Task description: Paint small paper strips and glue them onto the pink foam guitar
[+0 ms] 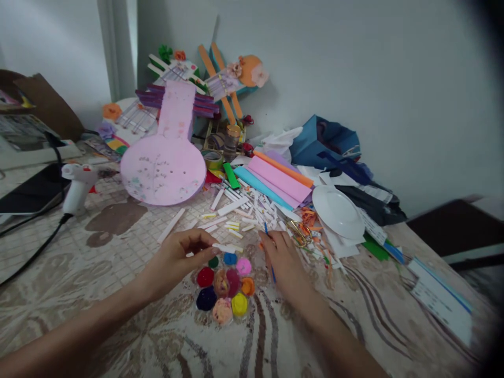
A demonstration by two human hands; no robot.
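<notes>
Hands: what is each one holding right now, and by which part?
Left hand pinches a white paper strip by its near end. Right hand grips a thin blue stick mid-shaft.

A home craft corner: cloth-covered table [118, 294] against a wall, glue gun [79, 185], coloured paper sheets [275, 181], paper flowers [226, 289].

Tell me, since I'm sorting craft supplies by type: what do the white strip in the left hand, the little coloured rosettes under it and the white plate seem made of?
The white strip looks like matte paper: thin, flat, cleanly cut. The rosettes seem rolled paper or foam, with a soft dull surface. The white plate looks like smooth plastic or foam, with a faint sheen.
</notes>
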